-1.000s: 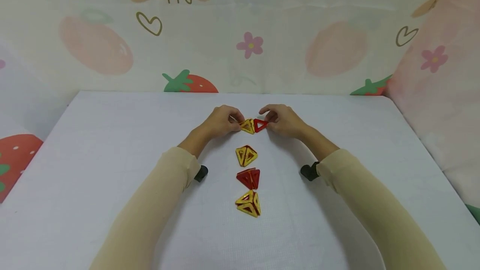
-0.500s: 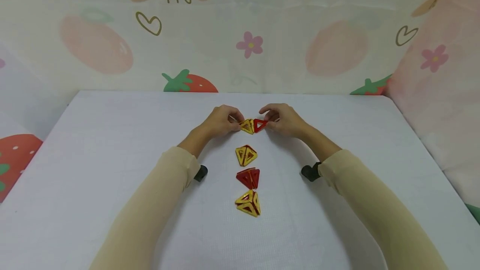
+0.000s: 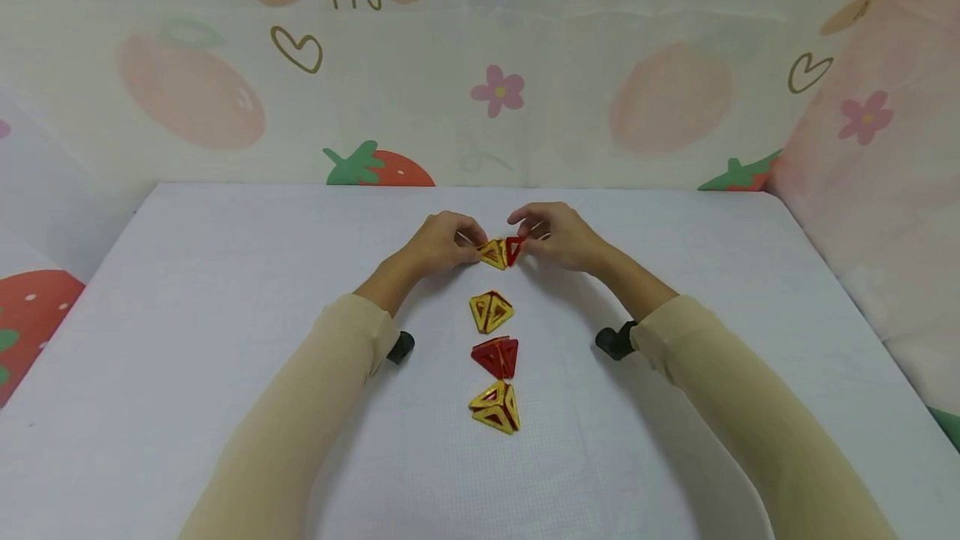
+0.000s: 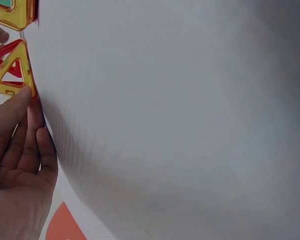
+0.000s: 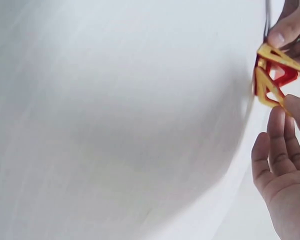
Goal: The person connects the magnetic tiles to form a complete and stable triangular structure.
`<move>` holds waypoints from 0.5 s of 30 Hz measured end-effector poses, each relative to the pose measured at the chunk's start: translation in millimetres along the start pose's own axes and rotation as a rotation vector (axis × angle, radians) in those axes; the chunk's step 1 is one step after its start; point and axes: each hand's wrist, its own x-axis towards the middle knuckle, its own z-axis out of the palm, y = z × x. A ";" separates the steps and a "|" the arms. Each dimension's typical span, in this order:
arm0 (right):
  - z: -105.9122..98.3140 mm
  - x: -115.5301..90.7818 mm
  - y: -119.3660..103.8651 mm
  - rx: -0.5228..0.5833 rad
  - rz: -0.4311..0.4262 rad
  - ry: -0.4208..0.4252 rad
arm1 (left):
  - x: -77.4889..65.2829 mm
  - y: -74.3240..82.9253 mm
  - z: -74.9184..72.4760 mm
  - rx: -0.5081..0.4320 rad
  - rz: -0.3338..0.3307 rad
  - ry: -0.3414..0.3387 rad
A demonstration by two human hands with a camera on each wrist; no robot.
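At the far middle of the table, two joined yellow triangular magnetic tiles [image 3: 492, 254] stand beside a red triangular magnetic tile [image 3: 512, 251]. My left hand [image 3: 444, 242] pinches the outer corner of the left yellow tile [image 4: 26, 65] between thumb and fingers. My right hand [image 3: 558, 233] pinches the red tile's outer corner; its other face looks yellow-orange in the right wrist view. This tile [image 5: 264, 86] tilts up against the others, and the right fingertips partly cover it in the head view.
Towards me, in a column, lie a yellow tile pyramid [image 3: 491, 312], a red tile pyramid [image 3: 497, 357] and another yellow tile pyramid [image 3: 496, 407]. The white table [image 3: 247, 290] meets a printed cloth backdrop [image 3: 570, 48] at its far edge.
My right hand has moved slightly left, swinging the red tile up towards the yellow ones, so it looks narrower. The left hand and the pyramids have stayed in place.
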 end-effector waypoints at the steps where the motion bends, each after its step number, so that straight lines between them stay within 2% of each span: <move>1: 1.0 0.3 -1.0 0.000 -0.005 0.000 | -0.1 -0.1 -0.1 0.000 0.001 -0.001; 15: 10.8 6.4 -7.9 -0.017 -0.026 0.011 | 0.6 -2.7 -0.7 0.000 0.016 0.000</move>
